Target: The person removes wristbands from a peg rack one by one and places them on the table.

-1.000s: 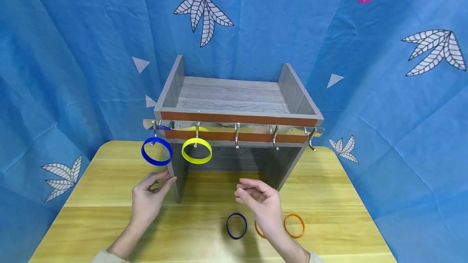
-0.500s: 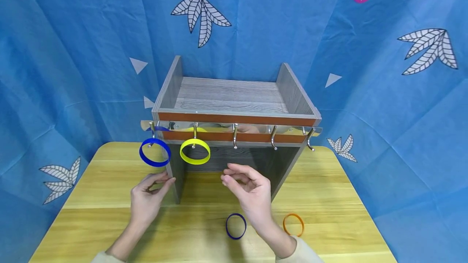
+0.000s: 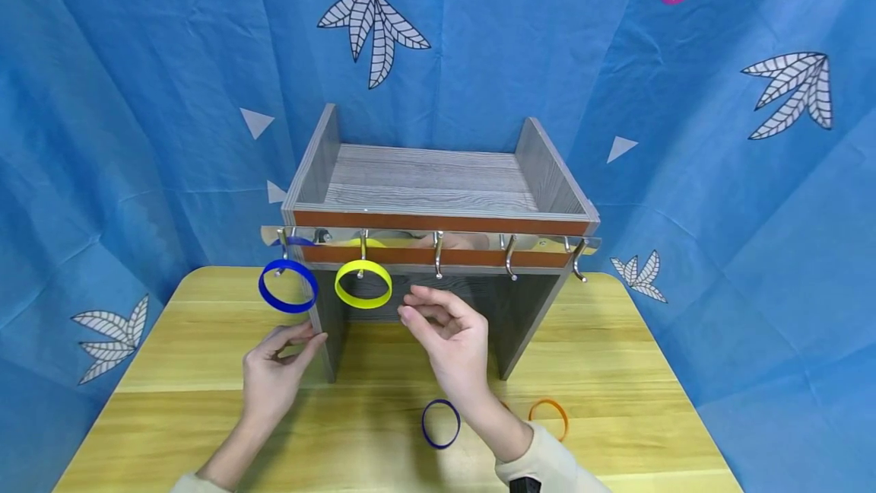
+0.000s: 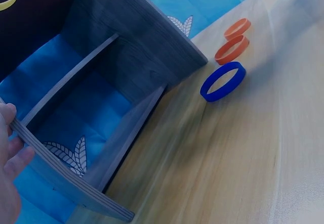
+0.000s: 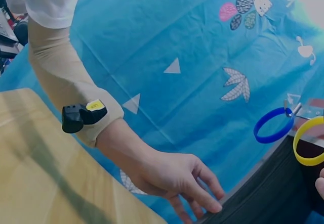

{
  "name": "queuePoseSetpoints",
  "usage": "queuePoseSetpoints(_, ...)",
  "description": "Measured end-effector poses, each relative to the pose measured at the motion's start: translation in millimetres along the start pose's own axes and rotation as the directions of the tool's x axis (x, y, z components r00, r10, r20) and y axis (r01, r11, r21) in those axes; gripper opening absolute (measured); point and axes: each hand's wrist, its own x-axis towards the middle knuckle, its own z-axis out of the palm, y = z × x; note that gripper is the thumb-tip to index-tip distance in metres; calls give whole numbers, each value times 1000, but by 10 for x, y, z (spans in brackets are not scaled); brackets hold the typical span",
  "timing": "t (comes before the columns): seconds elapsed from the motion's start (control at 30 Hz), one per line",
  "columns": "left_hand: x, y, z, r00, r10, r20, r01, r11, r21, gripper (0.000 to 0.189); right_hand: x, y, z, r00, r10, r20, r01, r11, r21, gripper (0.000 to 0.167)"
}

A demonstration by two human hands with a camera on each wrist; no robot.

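- Yellow wristband (image 3: 363, 303) hangs around the second hook (image 3: 363, 246) from the person's left; both wrist views cut part of it off at the edge.
- Right hand (image 3: 448, 337) is raised just beside that band, apart from it. Its fingers bend loosely, thumb tip near the forefinger; the farther fingers are partly covered, and the right wrist view catches only a sliver of fingertip.
- Blue wristband (image 3: 287, 308) hangs from the first hook, at the left end of the metal hook rail (image 3: 411, 236), above the other hand.
- Left hand (image 3: 274, 371) pinches the front edge of the left side panel (image 3: 334, 326) between thumb and fingers; from overhead, some fingertips vanish behind the board.
- Gray wood-grain shelf unit (image 3: 431, 173) carries the rail across its front, and its lower interior is shadowed.
- Dark blue wristband (image 4: 229, 89) lies on the wooden table (image 3: 616, 371), with the nearer orange wristband (image 4: 235, 56) and the farther orange wristband (image 4: 240, 33) in a row beyond it. From overhead, the right forearm hides nearly all of one orange band and a little of the other.
- Black device (image 5: 76, 118) with a yellow label sits on the left sleeve (image 5: 104, 102); I can't make out what it is.
- Blue leaf-print curtain (image 3: 479, 59) surrounds the table.
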Motion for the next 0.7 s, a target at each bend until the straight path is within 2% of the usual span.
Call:
queuePoseSetpoints(0.2,7,0,-7,1000,-2,-4,2,1000,17,21,49,8,47,999,31,-20,-32,999,-22,35)
queuePoseSetpoints(0.43,0,2,-7,1000,-2,0,2,1000,20,21,74,-12,120,997,67,-33,-69,997,-44,33)
queuePoseSetpoints(0.7,-6,-11,-2,1000,20,-8,-20,1000,23,22,103,24,156,997,71,-41,-73,997,-39,34)
